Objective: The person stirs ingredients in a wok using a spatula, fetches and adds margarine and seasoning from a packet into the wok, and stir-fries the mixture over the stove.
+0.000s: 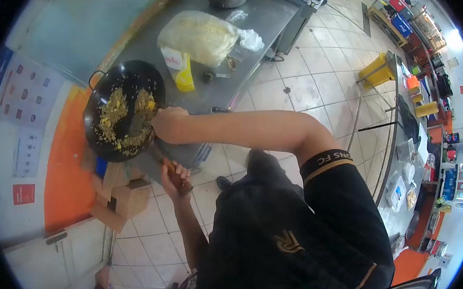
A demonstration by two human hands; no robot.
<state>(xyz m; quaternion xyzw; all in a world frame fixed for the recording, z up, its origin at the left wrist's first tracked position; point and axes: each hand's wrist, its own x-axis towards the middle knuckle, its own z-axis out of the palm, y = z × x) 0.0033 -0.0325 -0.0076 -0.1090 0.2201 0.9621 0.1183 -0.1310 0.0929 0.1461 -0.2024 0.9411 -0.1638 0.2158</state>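
A dark wok point(151, 77) holds fried rice point(114, 111) with yellow bits, pushed up around its sides. My left hand point(176, 178) is wrapped round the wok's brown wooden handle point(183, 186), below the rim. At the wok's near right edge, my right hand point(170, 125) is closed in a fist. From it a spatula point(140, 122) seems to reach down into the rice; its blade is partly covered with grains, and the fingers hide its handle.
On the metal table point(266, 21) lie a large bag of pale food point(200, 36), a yellow-and-white packet point(180, 70) and a small dark bottle point(207, 77). An open cardboard box point(122, 198) stands below the wok. A long counter point(387, 187) runs along the right.
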